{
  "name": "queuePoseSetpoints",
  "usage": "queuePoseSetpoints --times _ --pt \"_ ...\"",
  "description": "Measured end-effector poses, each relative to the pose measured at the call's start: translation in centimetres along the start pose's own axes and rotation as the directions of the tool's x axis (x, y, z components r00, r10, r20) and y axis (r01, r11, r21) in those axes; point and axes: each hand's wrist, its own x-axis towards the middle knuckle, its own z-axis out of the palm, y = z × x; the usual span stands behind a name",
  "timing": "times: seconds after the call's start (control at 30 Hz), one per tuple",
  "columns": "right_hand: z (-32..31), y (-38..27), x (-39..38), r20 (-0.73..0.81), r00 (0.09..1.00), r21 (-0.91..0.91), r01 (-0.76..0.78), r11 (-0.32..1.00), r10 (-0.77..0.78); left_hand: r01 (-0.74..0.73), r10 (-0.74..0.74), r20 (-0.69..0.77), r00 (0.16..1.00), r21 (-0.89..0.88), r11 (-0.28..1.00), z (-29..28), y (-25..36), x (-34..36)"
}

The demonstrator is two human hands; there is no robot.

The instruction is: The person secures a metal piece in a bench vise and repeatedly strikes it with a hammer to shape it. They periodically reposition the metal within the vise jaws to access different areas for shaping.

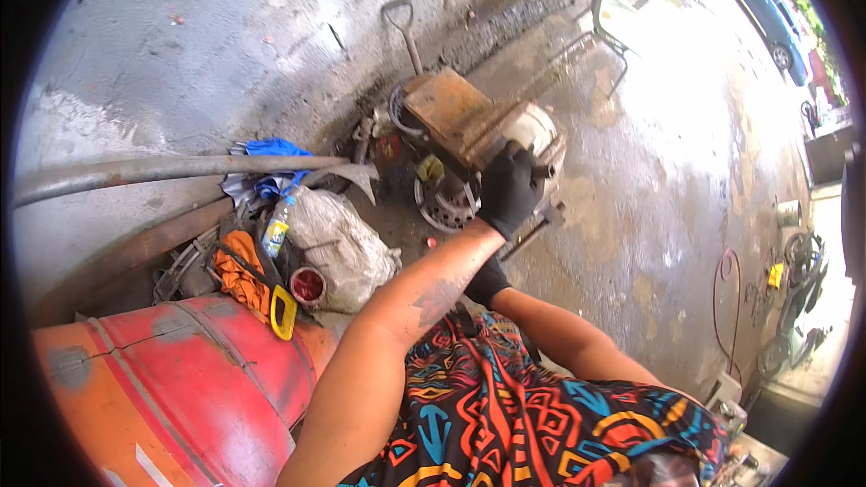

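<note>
My left hand [512,188], in a black glove, is closed at the near side of a rusty metal stand, by a short dark metal tube [544,171] whose end juts out past the fingers. A rusty flat plate [449,108] tops the stand, and a round whitish part [532,131] sits behind the hand. Lower down, my right hand [487,282], also black-gloved, is partly covered by my left forearm. From it a hammer [532,233] slants up and right, its head beside the stand. A perforated wheel rim [446,209] lies under the plate.
To the left are a red and orange drum [212,356], a whitish sack [338,239], an orange cloth [242,269], a yellow-handled saw [283,313] and a long pipe [171,173]. A shovel [410,43] leans on the wall. A chair frame [606,32] stands far off.
</note>
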Motion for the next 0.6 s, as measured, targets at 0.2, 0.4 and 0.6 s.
queuePoseSetpoints --times 0.2,0.4,0.6 --pt "3.4 3.4 0.2 -0.091 0.996 0.144 0.01 0.99 0.003 0.06 -0.061 -0.031 0.998 -0.044 0.997 -0.4 -0.3 0.3" --pt "-13.4 3.5 -0.6 0.152 0.933 0.96 -0.218 0.175 0.327 0.055 -0.117 -0.215 0.97 -0.276 0.96 -2.1 -0.2 1.3" --pt "-27.0 9.0 0.8 -0.413 0.773 0.745 -0.017 0.667 0.481 0.321 -0.465 -0.044 0.884 -0.666 0.673 -1.2 -0.9 -0.2"
